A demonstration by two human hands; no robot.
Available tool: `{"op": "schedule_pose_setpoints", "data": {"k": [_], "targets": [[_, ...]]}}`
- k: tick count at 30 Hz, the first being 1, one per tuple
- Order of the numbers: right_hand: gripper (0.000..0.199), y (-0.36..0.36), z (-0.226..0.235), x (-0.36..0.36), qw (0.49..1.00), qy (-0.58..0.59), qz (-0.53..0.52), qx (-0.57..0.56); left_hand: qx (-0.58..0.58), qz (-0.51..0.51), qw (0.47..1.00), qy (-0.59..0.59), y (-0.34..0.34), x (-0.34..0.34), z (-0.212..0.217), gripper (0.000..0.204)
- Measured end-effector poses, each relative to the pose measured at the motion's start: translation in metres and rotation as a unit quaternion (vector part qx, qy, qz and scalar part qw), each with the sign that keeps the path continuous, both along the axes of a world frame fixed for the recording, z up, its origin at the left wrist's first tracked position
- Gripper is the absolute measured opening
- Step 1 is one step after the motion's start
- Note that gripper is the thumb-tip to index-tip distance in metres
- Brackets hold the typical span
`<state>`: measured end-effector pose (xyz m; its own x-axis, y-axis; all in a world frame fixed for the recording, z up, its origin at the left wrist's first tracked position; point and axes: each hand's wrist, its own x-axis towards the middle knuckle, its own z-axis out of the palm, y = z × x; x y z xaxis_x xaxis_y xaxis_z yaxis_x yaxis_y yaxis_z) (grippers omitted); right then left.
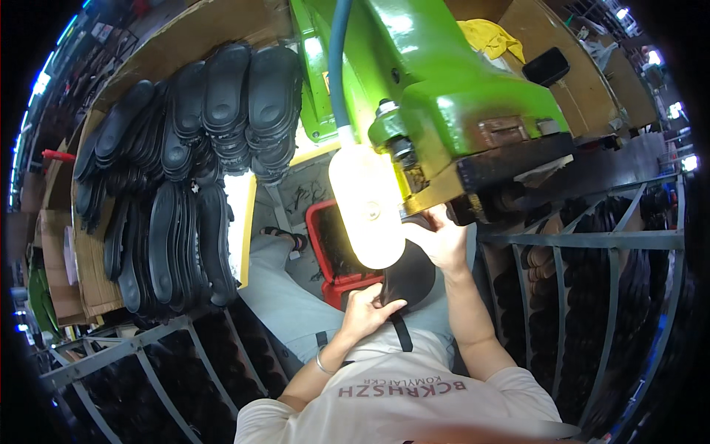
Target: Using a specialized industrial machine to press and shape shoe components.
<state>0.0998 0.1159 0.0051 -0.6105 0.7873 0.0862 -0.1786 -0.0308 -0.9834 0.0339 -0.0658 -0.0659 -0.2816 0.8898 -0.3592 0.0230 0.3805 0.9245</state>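
Observation:
Between my two hands is a black shoe sole (411,277), held over my lap under the green machine's (473,103) head. My left hand (364,311) grips its near end, thumb on top and fingers curled beneath. At the far end, my right hand (441,240) pinches the sole close to the machine's working tip. A glowing white lamp (366,207) hides part of the sole and the spot where it meets the machine. Stacked black soles (225,89) lie on the left, several piles deep, beside the machine.
A red bin (322,240) holding dark scraps stands below the lamp. Cardboard (100,274) borders the sole piles. Metal racks (592,240) filled with dark soles flank me on both sides. A yellow cloth (492,38) lies behind the machine.

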Motion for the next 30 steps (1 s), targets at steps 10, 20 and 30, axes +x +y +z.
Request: {"op": "schedule_pose_setpoints", "data": {"k": [10,20,30], "targets": [[0.04,0.13,0.033,0.141,0.789,-0.023,-0.601,0.126,0.269,0.324,0.819,0.391,0.112,-0.175,0.055,0.033],[0.059,0.222,-0.069,0.142,0.851,-0.108,-0.515,0.002,0.166,0.349,0.784,0.486,0.159,-0.22,0.075,0.049],[0.067,0.143,-0.068,0.106,0.857,-0.359,-0.357,0.1,0.435,0.327,0.827,0.14,-0.006,-0.146,0.106,0.092]]}}
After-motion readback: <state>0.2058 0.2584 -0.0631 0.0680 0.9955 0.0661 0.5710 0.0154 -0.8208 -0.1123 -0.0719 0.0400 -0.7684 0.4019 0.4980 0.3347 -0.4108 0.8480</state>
